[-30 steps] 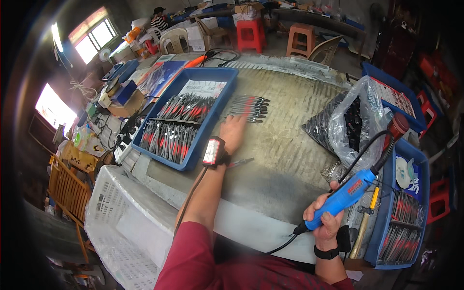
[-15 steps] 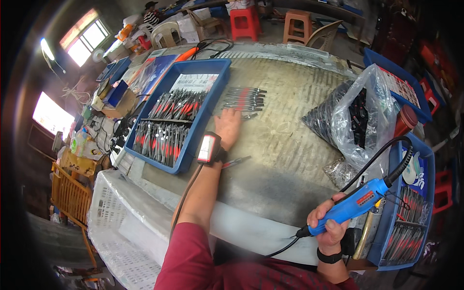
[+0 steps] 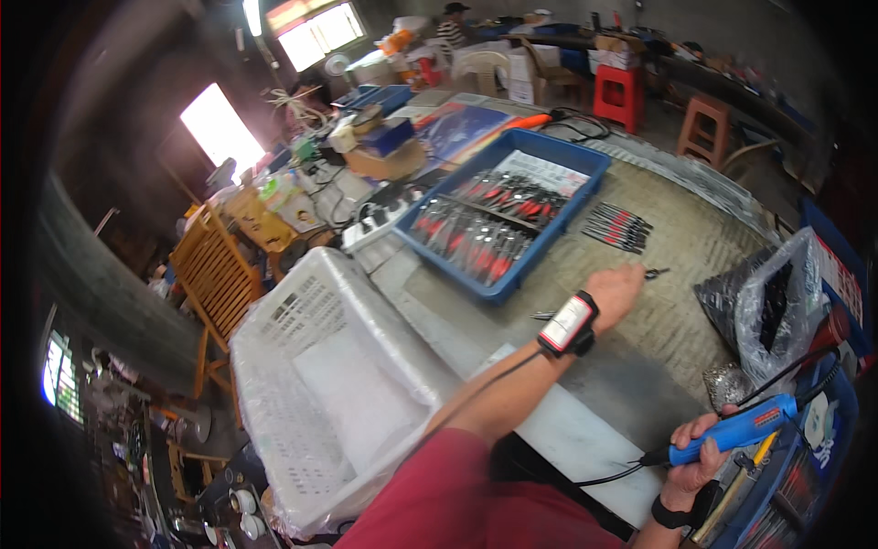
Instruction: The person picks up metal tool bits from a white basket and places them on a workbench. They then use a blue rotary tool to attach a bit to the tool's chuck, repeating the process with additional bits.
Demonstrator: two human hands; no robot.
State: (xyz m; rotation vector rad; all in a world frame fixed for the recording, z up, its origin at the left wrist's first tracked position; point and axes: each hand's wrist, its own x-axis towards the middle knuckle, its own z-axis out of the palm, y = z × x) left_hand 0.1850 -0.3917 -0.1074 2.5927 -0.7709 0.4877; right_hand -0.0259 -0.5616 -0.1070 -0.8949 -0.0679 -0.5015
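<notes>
Nearby, a bag (image 3: pixel 752 316) stands beyond the blue tool (image 3: pixel 739 428).

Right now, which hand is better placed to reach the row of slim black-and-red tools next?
Probably the left hand: it is closer to that row, while the right hand grips a blue cylindrical handheld tool.

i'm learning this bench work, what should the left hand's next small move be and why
I'd probably slide the slim dark-tipped piece at the left hand up to the row of slim pieces: it sits apart, while they lie side by side on the table.
</notes>
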